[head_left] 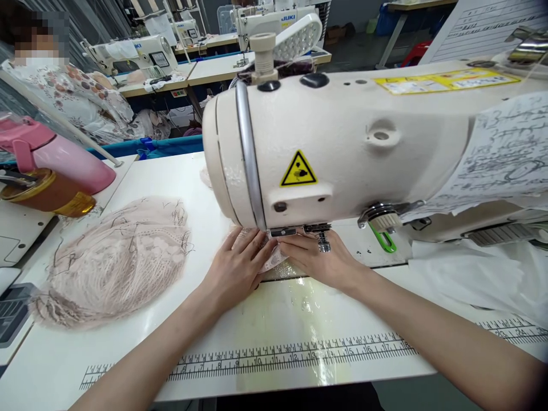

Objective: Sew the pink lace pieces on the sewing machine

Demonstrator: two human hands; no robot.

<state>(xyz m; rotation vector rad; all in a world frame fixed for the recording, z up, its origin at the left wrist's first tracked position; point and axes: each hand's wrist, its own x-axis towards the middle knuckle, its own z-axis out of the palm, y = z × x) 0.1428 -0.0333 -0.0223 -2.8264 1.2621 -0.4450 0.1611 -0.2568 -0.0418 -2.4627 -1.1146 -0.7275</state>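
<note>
Past the printed ruler [291,357], we press our left hand [237,268] and right hand [319,260], fingers flat, unclenched, onto pink lace piece [272,260] under the sewing machine [342,142].

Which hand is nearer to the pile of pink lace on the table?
Left. The left hand lies flat just right of the pile of pink lace; the right hand rests farther right, under the sewing machine head.

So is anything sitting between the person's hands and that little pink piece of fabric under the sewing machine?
Nothing visible does. The left hand and right hand both lie flat on the pink fabric piece, right below the sewing machine head. The head hides the needle area itself.
</note>
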